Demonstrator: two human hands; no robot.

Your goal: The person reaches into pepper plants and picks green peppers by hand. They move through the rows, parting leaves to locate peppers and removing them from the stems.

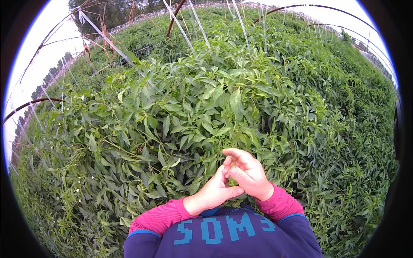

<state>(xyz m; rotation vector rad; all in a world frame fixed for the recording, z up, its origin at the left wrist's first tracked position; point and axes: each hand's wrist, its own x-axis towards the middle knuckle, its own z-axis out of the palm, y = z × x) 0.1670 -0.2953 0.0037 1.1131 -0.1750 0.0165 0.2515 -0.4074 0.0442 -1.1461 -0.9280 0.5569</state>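
Note:
My left hand (214, 190) and my right hand (250, 175) meet close in front of my chest, just above the pepper plants (206, 119). Their fingertips touch or overlap, and the thumb of my left hand reaches across below my right palm. A bright green patch (232, 182) shows in the gap between the hands; whether it is a pepper in my grasp or foliage behind is not clear. The fingers of my right hand are bent, with the index finger extended to the left. Leaves crowd right up to both hands.
White support strings (240, 22) rise from the foliage. Rusty metal hoops (303, 5) arch over the rows. A slanted strap (106, 38) and dry brown plant remains (105, 35) hang at the upper left. Small white flowers (78, 190) dot the plants on the left.

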